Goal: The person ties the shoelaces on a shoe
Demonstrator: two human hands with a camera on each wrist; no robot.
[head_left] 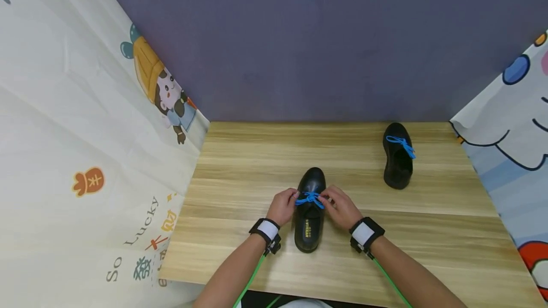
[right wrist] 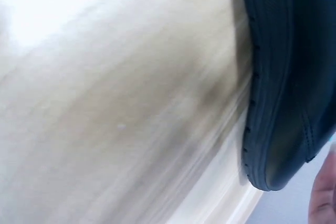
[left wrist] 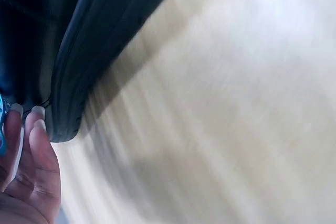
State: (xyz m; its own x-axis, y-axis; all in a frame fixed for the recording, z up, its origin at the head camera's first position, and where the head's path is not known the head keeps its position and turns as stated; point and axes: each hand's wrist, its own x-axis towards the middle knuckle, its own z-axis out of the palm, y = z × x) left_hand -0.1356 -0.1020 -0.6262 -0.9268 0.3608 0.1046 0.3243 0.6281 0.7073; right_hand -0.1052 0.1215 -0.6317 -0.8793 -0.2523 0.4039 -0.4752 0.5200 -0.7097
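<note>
A black shoe (head_left: pixel 313 180) stands on the wooden table, toe pointing away, with a blue shoelace (head_left: pixel 311 198) tied in a bow across its front. At the bow's left side, my left hand (head_left: pixel 283 207) pinches the lace with its fingertips. My right hand (head_left: pixel 342 208) pinches the lace on the right side. In the left wrist view, the left fingers (left wrist: pixel 44 148) are close against the shoe (left wrist: pixel 31 40), and a bit of blue lace shows at the frame's edge. Only part of the right hand (right wrist: pixel 324 195) appears in the right wrist view, below the shoe (right wrist: pixel 310 66).
A second black shoe (head_left: pixel 397 175) with a tied blue lace stands farther back on the right of the table (head_left: pixel 239 156). A dark panel (head_left: pixel 299 42) rises behind the table. Printed white cloths hang at the left (head_left: pixel 85 122) and right (head_left: pixel 492 122). Green cables trail from both wrist bands.
</note>
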